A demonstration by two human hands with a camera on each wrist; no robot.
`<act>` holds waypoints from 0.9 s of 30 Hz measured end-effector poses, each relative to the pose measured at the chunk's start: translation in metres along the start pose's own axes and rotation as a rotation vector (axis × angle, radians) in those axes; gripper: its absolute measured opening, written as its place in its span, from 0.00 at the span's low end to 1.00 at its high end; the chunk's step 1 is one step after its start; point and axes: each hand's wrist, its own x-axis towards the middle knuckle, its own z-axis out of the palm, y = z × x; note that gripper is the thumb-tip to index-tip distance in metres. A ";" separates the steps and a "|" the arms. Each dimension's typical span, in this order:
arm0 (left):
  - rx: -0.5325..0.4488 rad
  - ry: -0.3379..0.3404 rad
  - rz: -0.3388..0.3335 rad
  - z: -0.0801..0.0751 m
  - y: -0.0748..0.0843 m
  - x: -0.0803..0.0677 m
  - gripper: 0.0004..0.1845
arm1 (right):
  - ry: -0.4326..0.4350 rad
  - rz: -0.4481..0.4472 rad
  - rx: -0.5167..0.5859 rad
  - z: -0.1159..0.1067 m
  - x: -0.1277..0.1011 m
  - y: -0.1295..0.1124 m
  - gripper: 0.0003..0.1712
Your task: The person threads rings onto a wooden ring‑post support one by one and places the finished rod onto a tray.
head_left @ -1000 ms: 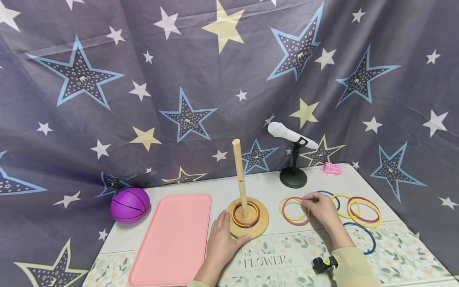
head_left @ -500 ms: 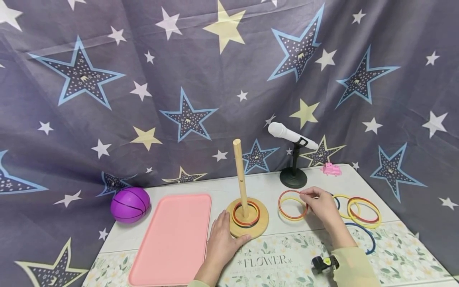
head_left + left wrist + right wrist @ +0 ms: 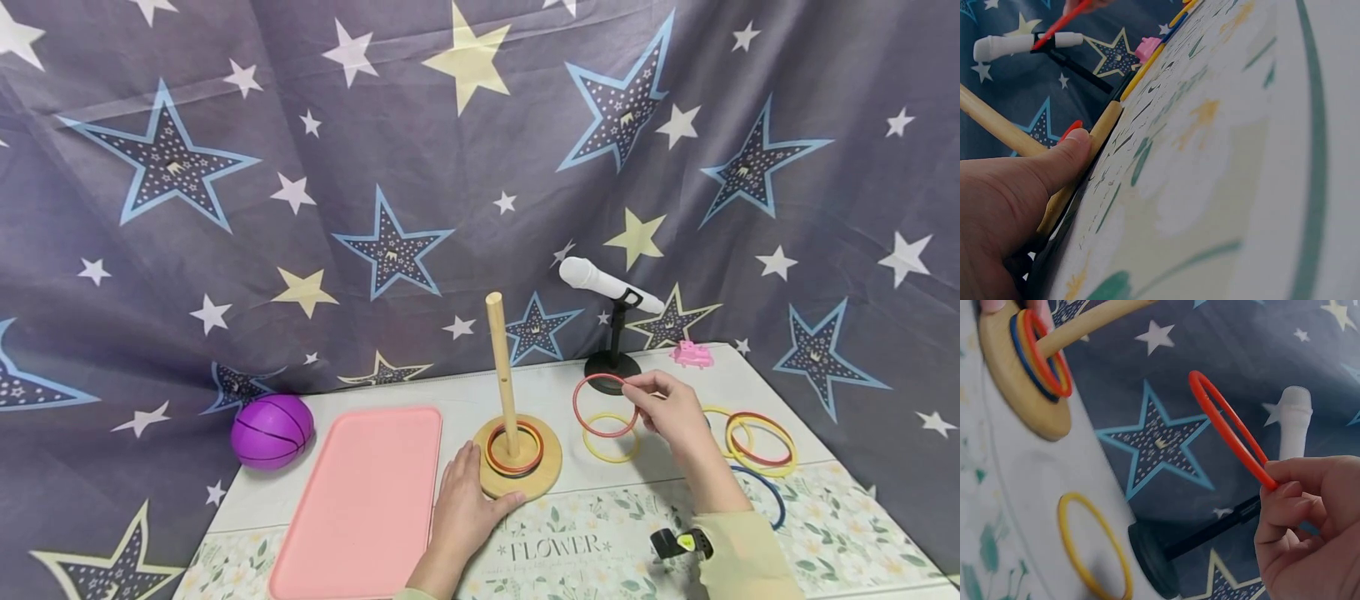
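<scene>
Between right thumb and fingers, my right hand [image 3: 666,407] pinches a red ring [image 3: 1229,428], raised above the table with its face tilted toward the head view. Below it, a yellow ring [image 3: 611,460] lies flat. My left hand [image 3: 468,504] holds the round wooden base [image 3: 546,479] of a ring toss stand at its near left edge; the thumb [image 3: 1075,153] lies along the rim in the left wrist view. From the base rises a wooden peg [image 3: 501,358]. Red, yellow and dark blue rings [image 3: 1041,356] are stacked around its foot.
Several more rings [image 3: 780,467], yellow, red and blue, lie at the table's right. A white microphone [image 3: 600,279] on a black stand and a pink toy [image 3: 693,353] are at the back. Left are a pink tray [image 3: 360,500] and a purple ball [image 3: 272,431]. A starry curtain [image 3: 420,150] hangs behind.
My right hand has lifted the red ring off the yellow one, up and slightly left, tilting it more upright. My left hand has stayed at the wooden base.
</scene>
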 end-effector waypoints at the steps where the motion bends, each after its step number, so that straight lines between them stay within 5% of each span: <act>1: 0.002 0.001 0.001 0.000 0.000 0.000 0.61 | 0.001 -0.008 0.014 0.000 -0.001 -0.003 0.17; 10: -0.001 0.003 0.007 -0.001 0.000 -0.001 0.61 | 0.006 -0.060 0.087 0.002 -0.008 -0.031 0.07; 18: 0.008 0.013 0.022 -0.001 -0.001 -0.002 0.61 | 0.000 -0.110 0.148 0.006 -0.012 -0.051 0.11; 27: 0.007 0.015 0.020 -0.001 0.000 -0.003 0.61 | -0.020 -0.175 0.283 0.010 -0.014 -0.069 0.04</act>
